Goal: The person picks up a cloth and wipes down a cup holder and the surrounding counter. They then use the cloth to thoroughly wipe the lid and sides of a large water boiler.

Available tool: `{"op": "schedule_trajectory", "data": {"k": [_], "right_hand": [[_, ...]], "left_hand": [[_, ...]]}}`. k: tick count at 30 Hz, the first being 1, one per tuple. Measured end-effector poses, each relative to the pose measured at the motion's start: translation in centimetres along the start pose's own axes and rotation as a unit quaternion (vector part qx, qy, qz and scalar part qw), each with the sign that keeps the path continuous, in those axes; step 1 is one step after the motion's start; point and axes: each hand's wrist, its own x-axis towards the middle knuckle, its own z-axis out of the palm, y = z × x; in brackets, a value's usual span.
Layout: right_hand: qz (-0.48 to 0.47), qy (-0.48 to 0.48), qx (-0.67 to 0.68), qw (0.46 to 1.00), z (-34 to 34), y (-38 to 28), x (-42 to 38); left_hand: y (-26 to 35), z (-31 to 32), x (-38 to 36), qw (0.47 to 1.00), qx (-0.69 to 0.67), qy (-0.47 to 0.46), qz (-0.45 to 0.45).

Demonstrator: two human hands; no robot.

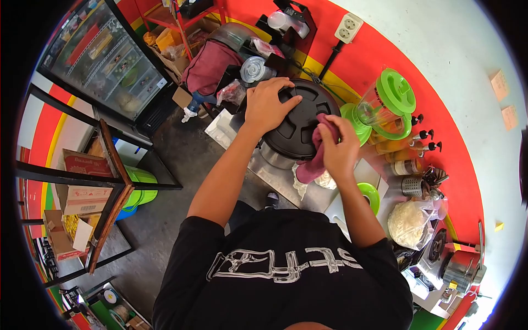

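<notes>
A round pot with a black lid (290,129) and a metal body (276,158) stands on the counter in front of me. My left hand (269,104) rests on the lid's left side, thumb and fingers spread apart. At the right edge of the lid, my right hand (337,144) grips a dark red cloth (313,165) that hangs down beside the pot. The cloth's upper part touches the lid's rim. Just right of the pot stands a green-lidded blender (379,104).
Pump bottles (404,142) line the wall on the right. A bag of pale noodle-like food (407,224) and a green bowl (369,197) are on the counter nearer me. Stacked plastic cups (256,70) stand behind the pot. To the left are a glass-door fridge (104,60) and a wood-edged table (113,203).
</notes>
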Motion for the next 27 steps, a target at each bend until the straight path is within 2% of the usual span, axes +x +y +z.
{"op": "schedule_trajectory", "data": {"k": [2, 3, 4, 5, 9, 11, 12, 15, 23, 26, 27], "right_hand": [[-0.017, -0.006, -0.045, 0.999, 0.6, -0.6, -1.0], [-0.088, 0.013, -0.175, 0.981, 0.9, -0.9, -1.5], [-0.155, 0.031, -0.301, 0.940, 1.0, -1.0, -2.0], [-0.134, 0.007, -0.317, 0.939, 1.0, -0.9, -2.4], [-0.138, -0.035, -0.324, 0.935, 1.2, -1.2, -3.2], [-0.119, -0.052, -0.245, 0.961, 1.6, -0.6, -3.0], [-0.112, -0.047, -0.247, 0.961, 1.5, -0.6, -2.7], [-0.089, -0.106, -0.182, 0.973, 0.4, -0.7, -2.1], [-0.056, -0.151, -0.165, 0.973, 0.0, -1.8, -1.7], [-0.104, -0.197, -0.128, 0.966, -1.6, -0.7, -0.5], [-0.093, -0.265, -0.100, 0.954, -2.3, -0.2, 0.7]], "left_hand": [[-0.2, 0.3, 0.0, 1.000, -0.017, 0.010, 0.005], [-0.2, 0.3, 0.1, 1.000, -0.016, 0.010, 0.005], [-0.3, 0.3, 0.0, 1.000, -0.020, 0.012, 0.007], [-0.3, 0.4, -0.1, 1.000, -0.024, 0.013, 0.009], [0.0, 0.1, -0.1, 1.000, -0.013, 0.008, 0.006], [0.0, 0.1, 0.1, 1.000, -0.004, 0.014, 0.009], [0.0, 0.0, 0.3, 1.000, -0.005, 0.006, 0.014], [0.1, 0.1, 0.4, 1.000, 0.000, 0.012, 0.021], [0.5, 0.1, 0.1, 0.999, 0.035, 0.021, 0.001], [0.8, 0.1, -0.2, 0.999, 0.037, 0.021, -0.018], [1.1, 0.2, -0.3, 0.999, 0.040, 0.020, -0.014]]}}
